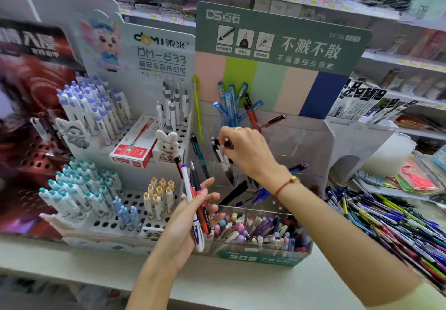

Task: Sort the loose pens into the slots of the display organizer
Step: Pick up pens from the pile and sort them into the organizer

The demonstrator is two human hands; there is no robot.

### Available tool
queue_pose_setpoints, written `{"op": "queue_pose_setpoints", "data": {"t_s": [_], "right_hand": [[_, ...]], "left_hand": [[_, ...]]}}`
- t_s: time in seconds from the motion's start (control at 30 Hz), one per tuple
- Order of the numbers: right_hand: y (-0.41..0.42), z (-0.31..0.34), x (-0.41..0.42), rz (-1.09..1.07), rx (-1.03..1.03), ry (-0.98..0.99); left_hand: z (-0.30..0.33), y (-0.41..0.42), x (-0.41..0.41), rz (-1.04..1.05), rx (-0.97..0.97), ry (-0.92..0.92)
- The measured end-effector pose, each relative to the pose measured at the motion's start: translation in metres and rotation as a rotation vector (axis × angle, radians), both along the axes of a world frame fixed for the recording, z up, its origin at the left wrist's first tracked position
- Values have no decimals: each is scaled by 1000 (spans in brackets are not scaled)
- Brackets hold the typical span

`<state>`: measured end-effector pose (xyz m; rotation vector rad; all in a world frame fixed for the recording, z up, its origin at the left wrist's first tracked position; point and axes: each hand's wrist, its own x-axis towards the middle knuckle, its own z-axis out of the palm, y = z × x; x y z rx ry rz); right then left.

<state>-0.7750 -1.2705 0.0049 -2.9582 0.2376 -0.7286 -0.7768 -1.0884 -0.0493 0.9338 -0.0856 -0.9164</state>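
Observation:
My left hand (185,223) grips a bundle of loose pens (196,203), one white with a blue tip, others red and black, held upright in front of the clear acrylic display organizer (301,155). My right hand (243,150) reaches into the organizer's middle tier and pinches the top of a black and white pen (218,150) standing in a compartment. Blue and red pens (231,107) stand in the back tier. The front tier (260,232) holds several pastel pens.
A white perforated pen stand (125,213) with teal, blue, yellow and purple capped pens sits on the left, with a red pen box (134,145) and a rabbit figure (167,145) on it. A large heap of loose pens (391,223) lies on the right. Store shelves rise behind.

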Motion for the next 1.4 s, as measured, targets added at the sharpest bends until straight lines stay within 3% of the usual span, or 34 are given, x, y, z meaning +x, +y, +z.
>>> {"op": "queue_pose_setpoints", "data": {"t_s": [0.07,0.2,0.3,0.4,0.53,0.6,0.77,0.9,1.0,1.13,1.2,1.23,1.4], "right_hand": [[-1,-19,0,-2,-33,-60],[-6,-39,-7,64,-289,-87],[2,-31,-23,61,-245,-162],[37,-26,-57,22,243,-193],[70,-32,-82,-29,928,261],[73,-30,-84,45,1186,323],[70,-24,-87,-10,1432,132],[52,-24,-88,-116,1600,-102],[46,-24,-89,-150,1540,-165],[71,-31,-80,-98,1332,263],[83,-39,-78,-18,1096,479],[86,-43,-77,26,1047,480],[85,-37,-78,106,1305,213]], "left_hand": [[-1,2,0,16,5,5],[1,-2,-1,84,-37,39],[4,-9,-3,204,-120,67],[8,-14,-5,350,-231,55],[13,-22,-8,420,-322,68],[15,-27,-8,447,-311,51],[15,-23,-8,423,-304,-9],[11,-9,2,528,-269,-30],[9,3,8,614,-237,-17],[8,0,-3,599,-234,-2],[6,-2,-5,599,-268,29],[5,-1,-5,601,-285,42],[1,6,3,590,-255,46]]}}
